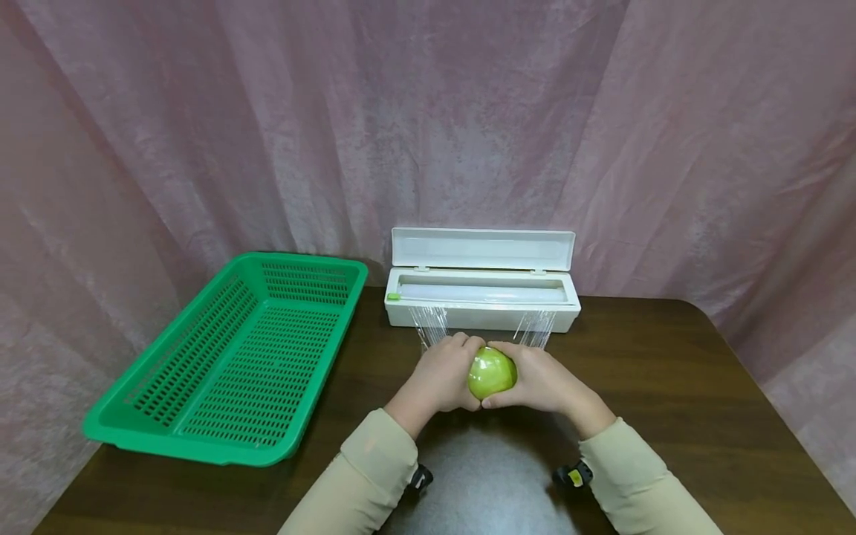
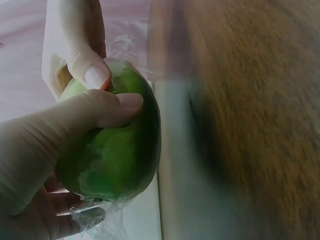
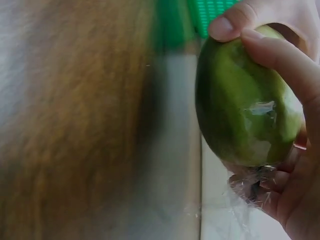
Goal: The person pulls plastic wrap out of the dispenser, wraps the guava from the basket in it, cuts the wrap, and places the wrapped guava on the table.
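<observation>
Together, the left hand (image 1: pixel 438 377) and right hand (image 1: pixel 540 377) curl their fingers round a rounded green fruit (image 1: pixel 492 373) in clear plastic film (image 1: pixel 536 328). It is above the brown wooden counter (image 1: pixel 642 394), before a long white box (image 1: pixel 481 318).

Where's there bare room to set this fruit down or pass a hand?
The widest bare patch is table, right of the right hand and the box, out to the table's right edge. The basket looks empty inside. A narrower strip runs between basket and left hand. Crowded: just before the box, where film comes down and both hands hold the fruit.
</observation>
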`<state>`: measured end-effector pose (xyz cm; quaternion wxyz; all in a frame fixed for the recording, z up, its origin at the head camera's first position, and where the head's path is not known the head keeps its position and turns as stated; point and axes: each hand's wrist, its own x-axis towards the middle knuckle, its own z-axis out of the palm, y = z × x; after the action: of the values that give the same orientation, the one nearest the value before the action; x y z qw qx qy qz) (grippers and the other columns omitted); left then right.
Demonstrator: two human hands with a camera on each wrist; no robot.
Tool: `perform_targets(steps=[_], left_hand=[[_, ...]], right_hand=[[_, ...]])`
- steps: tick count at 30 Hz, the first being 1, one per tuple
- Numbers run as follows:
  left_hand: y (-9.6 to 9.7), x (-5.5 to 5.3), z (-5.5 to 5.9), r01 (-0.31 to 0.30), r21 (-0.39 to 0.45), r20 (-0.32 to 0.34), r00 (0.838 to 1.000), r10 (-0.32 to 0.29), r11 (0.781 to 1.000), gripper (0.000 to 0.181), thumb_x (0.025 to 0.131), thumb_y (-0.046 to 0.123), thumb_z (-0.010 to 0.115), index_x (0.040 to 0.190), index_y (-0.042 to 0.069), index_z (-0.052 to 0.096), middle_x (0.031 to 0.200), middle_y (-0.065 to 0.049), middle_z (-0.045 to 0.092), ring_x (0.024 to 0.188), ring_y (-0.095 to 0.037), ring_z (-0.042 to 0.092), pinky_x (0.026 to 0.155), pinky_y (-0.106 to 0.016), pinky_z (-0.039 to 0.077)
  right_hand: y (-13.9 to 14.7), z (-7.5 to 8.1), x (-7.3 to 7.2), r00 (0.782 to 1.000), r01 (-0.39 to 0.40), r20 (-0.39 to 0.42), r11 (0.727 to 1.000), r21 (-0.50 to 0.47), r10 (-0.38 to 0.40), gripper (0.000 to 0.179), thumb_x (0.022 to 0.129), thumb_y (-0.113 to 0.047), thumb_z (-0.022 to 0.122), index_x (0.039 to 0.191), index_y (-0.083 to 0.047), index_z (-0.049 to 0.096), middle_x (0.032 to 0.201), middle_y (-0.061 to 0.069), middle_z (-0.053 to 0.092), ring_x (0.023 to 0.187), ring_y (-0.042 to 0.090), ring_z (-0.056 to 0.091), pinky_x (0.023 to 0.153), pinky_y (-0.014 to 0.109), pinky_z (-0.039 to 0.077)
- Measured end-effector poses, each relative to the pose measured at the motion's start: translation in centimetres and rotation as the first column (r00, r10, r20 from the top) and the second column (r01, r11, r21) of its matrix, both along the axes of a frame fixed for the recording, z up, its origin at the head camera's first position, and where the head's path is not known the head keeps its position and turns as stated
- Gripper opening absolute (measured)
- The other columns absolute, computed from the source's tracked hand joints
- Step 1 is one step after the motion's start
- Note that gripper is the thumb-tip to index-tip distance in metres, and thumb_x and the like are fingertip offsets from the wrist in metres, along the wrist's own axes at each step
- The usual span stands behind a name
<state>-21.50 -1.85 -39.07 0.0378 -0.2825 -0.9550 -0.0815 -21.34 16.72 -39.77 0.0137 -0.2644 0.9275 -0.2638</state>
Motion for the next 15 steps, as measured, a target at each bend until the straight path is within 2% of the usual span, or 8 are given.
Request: perform_targets(steps=[4, 8, 12, 15], left_hand=[[0.07, -0.12, 0.08, -0.010, -0.009, 0.007, 1.000, 0.010, 1.000, 0.084, 0.059, 0.043, 0.086, 0.129, 0.012, 0.051, 0.114, -0.004, 0.058, 0.098, -0.019, 0.056, 0.079, -0.034, 0.052], [0.18, -0.33, 0.14, -0.014, -0.018, 0.017, 1.000, 0.014, 1.000, 0.085, 0.060, 0.045, 0.085, 0.130, 0.012, 0.051, 0.114, -0.004, 0.059, 0.097, -0.019, 0.057, 0.079, -0.035, 0.052], [0.25, -0.57, 0.21, -0.019, -0.022, 0.030, 0.999, 0.020, 1.000, 0.087, 0.060, 0.047, 0.085, 0.131, 0.011, 0.051, 0.114, -0.005, 0.059, 0.096, -0.020, 0.058, 0.078, -0.034, 0.053], [0.25, -0.75, 0.27, -0.025, -0.024, 0.046, 0.999, 0.026, 0.999, 0.088, 0.060, 0.048, 0.085, 0.132, 0.010, 0.050, 0.113, -0.005, 0.059, 0.095, -0.020, 0.059, 0.075, -0.034, 0.053]], right_hand=[[0.07, -0.18, 0.13, 1.000, 0.010, 0.005, 1.000, 0.016, -0.010, 0.098, 0.067, -0.055, 0.079, 0.142, -0.005, 0.040, 0.123, 0.008, 0.061, 0.089, 0.011, 0.058, 0.074, 0.028, 0.048], [0.06, -0.30, 0.29, 1.000, 0.001, -0.020, 1.000, 0.002, -0.001, 0.102, 0.068, -0.050, 0.080, 0.145, -0.002, 0.033, 0.137, 0.018, 0.051, 0.109, 0.023, 0.057, 0.086, 0.038, 0.048], [-0.07, -0.51, 0.41, 0.998, -0.007, -0.058, 1.000, -0.019, 0.006, 0.100, 0.068, -0.046, 0.081, 0.146, -0.003, 0.034, 0.144, 0.019, 0.043, 0.126, 0.034, 0.047, 0.099, 0.048, 0.043], [-0.17, -0.68, 0.52, 0.998, -0.011, -0.061, 0.999, -0.043, 0.008, 0.099, 0.068, -0.043, 0.082, 0.146, -0.006, 0.034, 0.144, 0.016, 0.041, 0.127, 0.032, 0.045, 0.099, 0.048, 0.042]])
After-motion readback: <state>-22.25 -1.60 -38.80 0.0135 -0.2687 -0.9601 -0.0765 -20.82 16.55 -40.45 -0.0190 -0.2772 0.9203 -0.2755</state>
